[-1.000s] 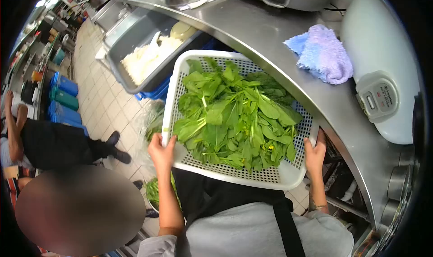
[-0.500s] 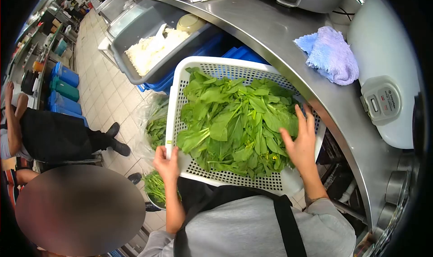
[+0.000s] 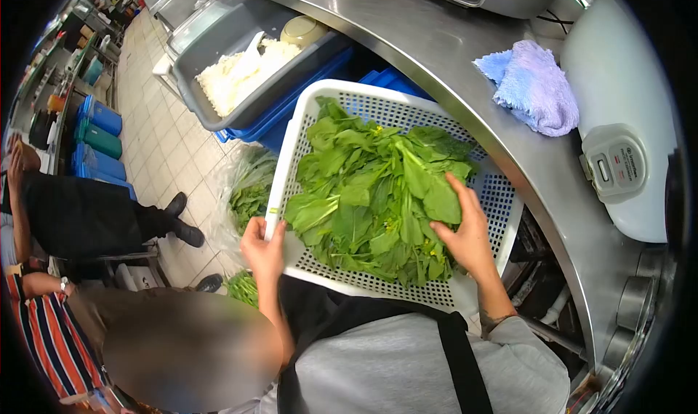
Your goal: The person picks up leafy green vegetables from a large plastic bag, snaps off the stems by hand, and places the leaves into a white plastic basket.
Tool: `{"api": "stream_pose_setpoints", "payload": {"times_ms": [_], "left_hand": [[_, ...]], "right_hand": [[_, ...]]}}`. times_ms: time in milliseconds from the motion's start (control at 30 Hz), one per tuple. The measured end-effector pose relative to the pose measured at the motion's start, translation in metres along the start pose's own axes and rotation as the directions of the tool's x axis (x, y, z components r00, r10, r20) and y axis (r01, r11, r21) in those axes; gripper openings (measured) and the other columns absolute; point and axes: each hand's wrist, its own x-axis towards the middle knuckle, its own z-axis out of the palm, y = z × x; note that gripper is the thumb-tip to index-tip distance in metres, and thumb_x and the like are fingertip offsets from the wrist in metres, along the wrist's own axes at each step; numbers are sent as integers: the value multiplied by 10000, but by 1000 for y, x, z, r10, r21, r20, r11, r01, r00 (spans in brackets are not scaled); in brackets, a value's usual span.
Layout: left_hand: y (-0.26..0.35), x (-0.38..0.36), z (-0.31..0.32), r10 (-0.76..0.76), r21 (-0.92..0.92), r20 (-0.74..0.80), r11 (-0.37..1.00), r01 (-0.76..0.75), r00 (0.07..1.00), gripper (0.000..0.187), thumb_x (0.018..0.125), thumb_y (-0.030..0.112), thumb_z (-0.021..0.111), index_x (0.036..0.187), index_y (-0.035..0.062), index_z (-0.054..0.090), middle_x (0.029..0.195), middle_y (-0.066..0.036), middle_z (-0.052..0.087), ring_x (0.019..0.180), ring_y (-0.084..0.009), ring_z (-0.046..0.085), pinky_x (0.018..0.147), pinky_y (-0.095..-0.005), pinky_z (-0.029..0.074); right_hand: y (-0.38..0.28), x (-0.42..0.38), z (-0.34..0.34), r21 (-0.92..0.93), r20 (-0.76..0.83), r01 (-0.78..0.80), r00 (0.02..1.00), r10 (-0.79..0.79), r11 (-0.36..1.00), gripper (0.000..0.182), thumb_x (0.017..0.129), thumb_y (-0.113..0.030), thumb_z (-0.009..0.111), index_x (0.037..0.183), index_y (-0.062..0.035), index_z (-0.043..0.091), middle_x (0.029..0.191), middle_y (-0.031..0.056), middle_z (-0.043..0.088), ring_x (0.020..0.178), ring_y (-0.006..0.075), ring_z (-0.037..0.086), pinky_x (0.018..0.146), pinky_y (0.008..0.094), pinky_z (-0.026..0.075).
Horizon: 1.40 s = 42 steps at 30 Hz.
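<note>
One white perforated basket (image 3: 502, 196) sits in front of your chest, its far edge against the steel counter (image 3: 436, 50), and it is heaped with loose leafy greens (image 3: 371, 196). Your left hand (image 3: 263, 248) grips the basket's near left rim, fingers curled shut around the edge. Your right hand (image 3: 465, 232) lies inside the basket on the right side of the pile, fingers pressed into the leaves and closing on a bunch of them, thumb reaching up over one broad leaf.

Left of the basket, down by the floor, a clear plastic bag (image 3: 243, 189) holds more greens. Beyond the basket, under the counter's edge, a grey tub (image 3: 211, 50) carries a mound of white chopped food and a pale bowl (image 3: 303, 30); blue crates (image 3: 291, 112) lie beneath it. On the counter to the right of the basket rests a crumpled blue-and-lilac cloth (image 3: 534, 87), and further right a white rice cooker (image 3: 625, 116), lid shut. Far left of the basket, other people stand on the tiled floor.
</note>
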Motion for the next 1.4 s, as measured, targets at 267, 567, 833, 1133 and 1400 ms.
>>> {"api": "stream_pose_setpoints", "payload": {"times_ms": [267,567,833,1133,1400], "left_hand": [[45,72,70,89,25,141,995,-94,986,230,703,144,741,735,-4,568,627,-115,566,584,-194,539,584,-328,437],[80,172,156,293,46,261,948,-315,920,304,668,334,739,750,50,662,747,-178,649,740,-340,647,655,-428,505],[56,169,183,43,-471,-310,861,-192,950,334,880,267,574,754,-40,610,699,-177,610,641,-304,600,597,-373,447],[-256,160,113,-424,72,-89,900,430,901,258,764,233,572,846,3,656,813,-214,656,809,-373,636,741,-405,499],[-416,119,125,-240,606,447,790,-94,862,156,769,43,527,912,45,587,967,-143,585,1012,-300,557,877,-381,458]], "right_hand": [[21,2,-38,-205,-194,-158,974,118,966,876,655,-158,796,1379,-1,330,1299,266,468,1212,399,443,982,393,374],[-18,3,-7,-270,-182,25,980,-77,963,697,702,-103,732,1328,-42,430,1351,242,405,1255,383,393,1031,406,320],[-74,29,101,91,-56,377,926,-374,922,364,725,30,638,1083,1,576,1293,229,444,1201,375,453,1004,441,376],[-84,128,280,408,85,252,946,-312,877,179,811,24,586,988,8,606,1089,131,555,960,203,564,793,285,461],[-51,197,390,577,321,-139,945,-66,805,65,880,-15,573,928,-17,617,861,-8,588,771,49,523,698,190,413]]}}
